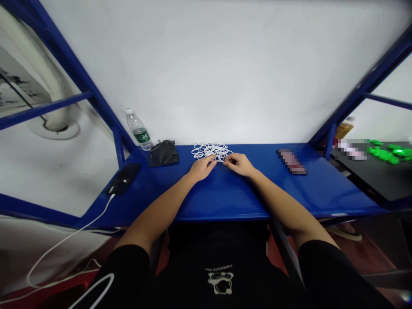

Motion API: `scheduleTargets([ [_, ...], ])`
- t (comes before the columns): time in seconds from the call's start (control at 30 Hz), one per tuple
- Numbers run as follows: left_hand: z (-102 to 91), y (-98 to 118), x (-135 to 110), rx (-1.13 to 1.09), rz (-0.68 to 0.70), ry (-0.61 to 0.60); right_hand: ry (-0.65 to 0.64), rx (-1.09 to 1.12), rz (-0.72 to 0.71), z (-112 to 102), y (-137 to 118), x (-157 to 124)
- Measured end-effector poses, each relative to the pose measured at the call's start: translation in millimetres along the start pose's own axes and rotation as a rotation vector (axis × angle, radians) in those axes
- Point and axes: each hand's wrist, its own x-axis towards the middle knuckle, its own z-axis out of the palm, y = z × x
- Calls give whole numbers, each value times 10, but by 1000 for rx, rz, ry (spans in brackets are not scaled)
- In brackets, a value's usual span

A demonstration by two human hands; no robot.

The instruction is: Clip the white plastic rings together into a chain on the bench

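At the table's point(299, 193) far middle, the left hand point(202, 168) and right hand point(240, 164) pinch rings point(210, 150) at the pile's near edge, fingertips almost closed.

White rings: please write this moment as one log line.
left hand: touching white rings | right hand: touching white rings | blue table: bears the pile | grip: unclear

My left forearm point(161, 206) and right forearm point(277, 201) reach forward, bare, and angle in toward each other. My left hand point(202, 168) lies palm down, fingers curled, with thumb and forefinger pinched at the tips. My right hand point(240, 164) faces it, knuckles up, fingertips likewise drawn together. The two hands almost meet at the fingertips; both wrists sit low.
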Motion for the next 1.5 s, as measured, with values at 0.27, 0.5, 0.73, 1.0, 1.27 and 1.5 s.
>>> scheduleTargets([
  [0.27,-26,-7,-32,-63,156,110,-144,-5,-112,101,-148,-14],
  [0.5,-6,51,-23,-15,213,143,-111,-100,-44,66,-129,-27],
  [0.73,17,17,-12,10,253,177,23,-153,-84,118,-262,-28],
  [1.0,30,51,-30,47,290,176,46,-124,-106,157,-286,-48],
  [1.27,33,108,-37,56,294,141,13,-138,-101,169,-321,-62],
  [1.5,-64,199,-32,38,342,243,-46,-224,-32,41,-75,1],
])
